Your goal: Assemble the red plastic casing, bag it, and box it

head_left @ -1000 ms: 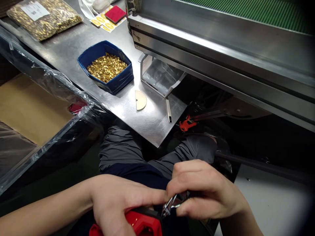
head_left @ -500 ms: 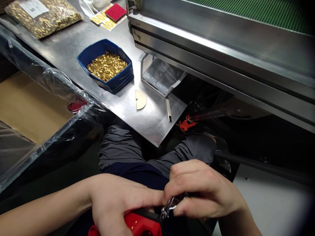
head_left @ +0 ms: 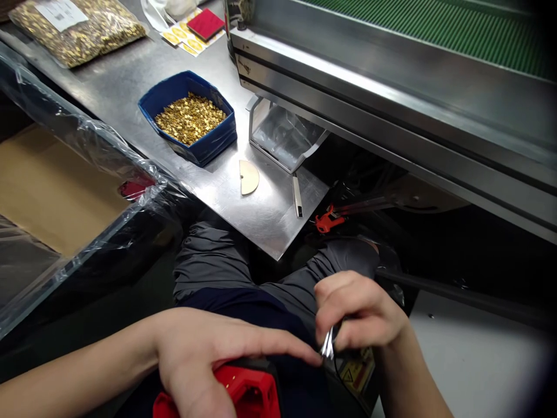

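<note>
At the lower middle, my left hand (head_left: 213, 354) lies around a red and black plastic piece (head_left: 255, 386), thumb on the near side and index finger stretched to the right. Its other fingers are mostly hidden. My right hand (head_left: 361, 316) pinches a small shiny metal piece (head_left: 328, 343), blurred, between thumb and bent fingers. The left index fingertip reaches the lower end of that metal piece. A thin black cord hangs just below it. Both hands are above my lap, in front of the metal table (head_left: 278, 229).
A blue bin (head_left: 209, 145) of small gold pieces, a pale half-disc (head_left: 249, 177), a white-handled tool (head_left: 297, 197) and a grey bin (head_left: 289, 136) are on the table. A bag of gold pieces (head_left: 82, 32) lies behind. Right is a metal-framed green conveyor (head_left: 435, 35); left, a plastic-lined box (head_left: 52, 191).
My right hand has moved right and slightly up with the metal piece, away from the red piece. My left index finger has stretched out after it.
</note>
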{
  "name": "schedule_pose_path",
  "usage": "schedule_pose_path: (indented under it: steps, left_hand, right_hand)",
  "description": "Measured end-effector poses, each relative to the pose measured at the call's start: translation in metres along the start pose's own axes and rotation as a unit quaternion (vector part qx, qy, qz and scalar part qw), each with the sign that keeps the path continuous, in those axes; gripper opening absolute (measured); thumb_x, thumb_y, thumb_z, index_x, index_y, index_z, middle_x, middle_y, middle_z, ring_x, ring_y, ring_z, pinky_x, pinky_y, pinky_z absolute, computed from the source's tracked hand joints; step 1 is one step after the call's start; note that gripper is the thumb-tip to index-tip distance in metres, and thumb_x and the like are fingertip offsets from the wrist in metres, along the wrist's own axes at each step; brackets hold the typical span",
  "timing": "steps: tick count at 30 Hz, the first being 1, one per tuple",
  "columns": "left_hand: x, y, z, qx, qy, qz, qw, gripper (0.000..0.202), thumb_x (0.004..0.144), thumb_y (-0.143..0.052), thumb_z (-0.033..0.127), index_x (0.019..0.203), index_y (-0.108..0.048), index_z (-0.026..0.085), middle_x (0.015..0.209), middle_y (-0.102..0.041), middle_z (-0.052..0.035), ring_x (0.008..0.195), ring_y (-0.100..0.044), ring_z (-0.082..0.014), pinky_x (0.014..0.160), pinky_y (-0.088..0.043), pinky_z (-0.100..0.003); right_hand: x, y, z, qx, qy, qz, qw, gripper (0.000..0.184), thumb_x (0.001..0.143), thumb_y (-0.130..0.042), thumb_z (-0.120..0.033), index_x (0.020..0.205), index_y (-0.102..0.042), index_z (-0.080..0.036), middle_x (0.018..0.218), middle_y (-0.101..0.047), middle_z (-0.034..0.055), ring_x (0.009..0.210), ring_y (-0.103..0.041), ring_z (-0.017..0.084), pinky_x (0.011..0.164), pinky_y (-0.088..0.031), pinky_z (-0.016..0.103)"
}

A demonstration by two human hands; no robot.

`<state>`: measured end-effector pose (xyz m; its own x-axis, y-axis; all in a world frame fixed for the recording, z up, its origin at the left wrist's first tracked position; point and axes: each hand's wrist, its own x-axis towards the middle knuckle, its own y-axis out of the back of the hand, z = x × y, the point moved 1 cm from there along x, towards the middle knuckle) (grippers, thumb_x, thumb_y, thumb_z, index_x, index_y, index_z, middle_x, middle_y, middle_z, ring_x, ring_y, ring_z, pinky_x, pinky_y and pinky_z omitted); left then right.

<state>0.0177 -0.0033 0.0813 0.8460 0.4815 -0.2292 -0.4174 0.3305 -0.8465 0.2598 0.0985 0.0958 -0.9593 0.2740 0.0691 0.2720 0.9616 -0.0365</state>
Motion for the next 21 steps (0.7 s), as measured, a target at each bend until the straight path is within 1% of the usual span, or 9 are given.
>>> schedule_pose_path:
  steps: [1, 3, 6, 8, 10, 12, 14, 17, 21]
  left_hand:
    - [-0.002, -0.001, 0.0, 0.021, 0.026, -0.032, 0.999, 0.096, 0.054, -0.091, 0.039, 0.141, -0.058, 0.017, 0.102, -0.078, -0.0071, 0.08, -0.074, -0.0293, 0.074, -0.059, -0.035]
    - [-0.005, -0.003, -0.001, 0.053, 0.076, -0.07, 0.993, 0.108, 0.06, -0.082, 0.065, 0.151, -0.044, 0.02, 0.112, -0.076, -0.0093, 0.089, -0.073, -0.0316, 0.078, -0.058, -0.036]
    - [-0.008, -0.003, -0.003, 0.035, 0.109, -0.063, 0.991, 0.115, 0.057, -0.072, 0.083, 0.15, -0.047, 0.02, 0.116, -0.074, -0.0128, 0.101, -0.071, -0.0364, 0.084, -0.056, -0.039]
    - [-0.007, -0.001, -0.009, -0.026, 0.075, -0.048, 0.996, 0.109, 0.06, -0.075, 0.078, 0.145, -0.053, 0.015, 0.119, -0.072, -0.0156, 0.109, -0.068, -0.0378, 0.092, -0.052, -0.04]
    - [-0.005, 0.003, -0.018, -0.113, 0.01, -0.009, 0.993, 0.095, 0.069, -0.073, 0.071, 0.143, -0.055, 0.013, 0.121, -0.07, -0.0179, 0.11, -0.068, -0.037, 0.096, -0.051, -0.043]
    - [-0.002, 0.006, -0.027, -0.205, -0.05, 0.043, 0.976, 0.081, 0.081, -0.063, 0.069, 0.142, -0.055, 0.016, 0.121, -0.069, -0.0189, 0.107, -0.069, -0.0366, 0.095, -0.051, -0.049]
    - [0.0, 0.009, -0.035, -0.274, -0.079, 0.103, 0.953, 0.073, 0.091, -0.047, 0.07, 0.142, -0.054, 0.018, 0.121, -0.068, -0.0203, 0.107, -0.069, -0.038, 0.095, -0.049, -0.054]
    - [0.002, 0.009, -0.041, -0.324, -0.09, 0.192, 0.922, 0.07, 0.098, -0.036, 0.064, 0.145, -0.051, 0.016, 0.121, -0.069, -0.0222, 0.106, -0.07, -0.0388, 0.1, -0.045, -0.057]
    - [0.002, 0.004, -0.044, -0.364, -0.085, 0.267, 0.888, 0.064, 0.098, -0.043, 0.057, 0.139, -0.058, 0.01, 0.115, -0.074, -0.0201, 0.102, -0.072, -0.0351, 0.1, -0.048, -0.049]
  right_hand:
    - [-0.007, 0.004, 0.007, 0.006, -0.021, 0.028, 0.999, 0.021, 0.094, -0.069, -0.034, 0.093, -0.076, -0.014, 0.073, -0.067, 0.0042, 0.064, -0.059, 0.013, 0.06, -0.047, 0.022]
    - [-0.018, 0.009, 0.024, -0.055, -0.11, 0.109, 0.986, 0.024, 0.093, -0.069, -0.039, 0.092, -0.076, -0.017, 0.075, -0.066, 0.0029, 0.066, -0.058, 0.013, 0.062, -0.046, 0.023]
    - [-0.016, 0.004, 0.054, -0.201, -0.227, 0.24, 0.922, 0.027, 0.099, -0.058, -0.041, 0.105, -0.07, -0.018, 0.084, -0.063, 0.0023, 0.074, -0.057, 0.015, 0.069, -0.047, 0.025]
    - [-0.004, -0.005, 0.076, -0.248, -0.245, 0.299, 0.888, 0.031, 0.102, -0.05, -0.04, 0.119, -0.062, -0.017, 0.088, -0.06, 0.0025, 0.076, -0.056, 0.015, 0.071, -0.047, 0.025]
    - [0.012, -0.013, 0.098, -0.277, -0.254, 0.32, 0.869, 0.034, 0.102, -0.048, -0.039, 0.126, -0.055, -0.017, 0.091, -0.061, 0.0031, 0.075, -0.058, 0.015, 0.071, -0.047, 0.026]
    - [0.025, -0.018, 0.116, -0.309, -0.271, 0.325, 0.852, 0.03, 0.099, -0.053, -0.037, 0.123, -0.057, -0.018, 0.093, -0.063, 0.0035, 0.074, -0.06, 0.016, 0.069, -0.045, 0.026]
    - [0.032, -0.018, 0.127, -0.329, -0.284, 0.329, 0.838, 0.025, 0.098, -0.055, -0.037, 0.116, -0.059, -0.02, 0.091, -0.065, 0.0032, 0.072, -0.061, 0.017, 0.068, -0.044, 0.026]
    - [0.034, -0.015, 0.131, -0.337, -0.293, 0.334, 0.83, 0.021, 0.098, -0.055, -0.036, 0.112, -0.06, -0.022, 0.086, -0.066, 0.0014, 0.069, -0.061, 0.016, 0.067, -0.044, 0.025]
    - [0.03, -0.009, 0.115, -0.323, -0.28, 0.344, 0.836, 0.016, 0.095, -0.059, -0.034, 0.103, -0.066, -0.021, 0.092, -0.067, 0.0033, 0.074, -0.063, 0.017, 0.071, -0.047, 0.027]
